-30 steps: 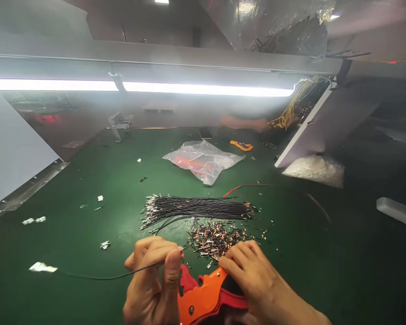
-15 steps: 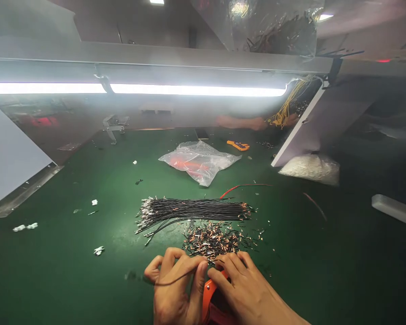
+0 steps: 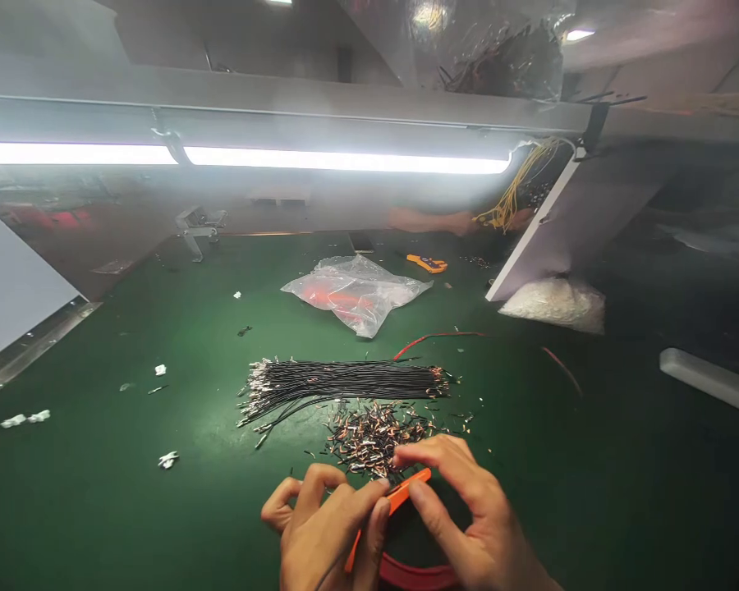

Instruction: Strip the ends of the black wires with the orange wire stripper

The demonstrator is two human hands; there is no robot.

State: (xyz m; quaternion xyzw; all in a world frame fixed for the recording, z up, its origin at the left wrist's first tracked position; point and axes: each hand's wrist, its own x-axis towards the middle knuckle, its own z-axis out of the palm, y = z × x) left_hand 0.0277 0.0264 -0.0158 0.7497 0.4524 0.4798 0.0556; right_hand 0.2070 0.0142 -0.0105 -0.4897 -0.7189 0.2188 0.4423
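Observation:
My left hand [image 3: 326, 525] is closed, with thumb and forefinger pinching a thin black wire [image 3: 332, 566] that trails down across the hand. An orange tool [image 3: 410, 490], perhaps a wire stripper, slants between my hands, with its near part behind my left fingers. My right hand [image 3: 477, 509] has thumb and fingers apart, the thumb tip close to the tool's upper end; whether they touch I cannot tell. Just beyond the fingers lies a heap of black wire offcuts and copper bits [image 3: 375, 435]. Behind it is a bundle of black wires [image 3: 345, 379] with metal terminals at the left ends.
Further back lie a clear plastic bag [image 3: 357, 287] with something red inside and a yellow-orange tool [image 3: 427, 263]. A bag of white pieces [image 3: 554, 304] sits at right. A red wire [image 3: 431, 336] and white connectors [image 3: 167, 460] lie on the green table [image 3: 209, 525].
My right hand has opened and turned away from the wire. The orange tool has tilted and shows more between the hands. The wire now hangs lower over my left hand.

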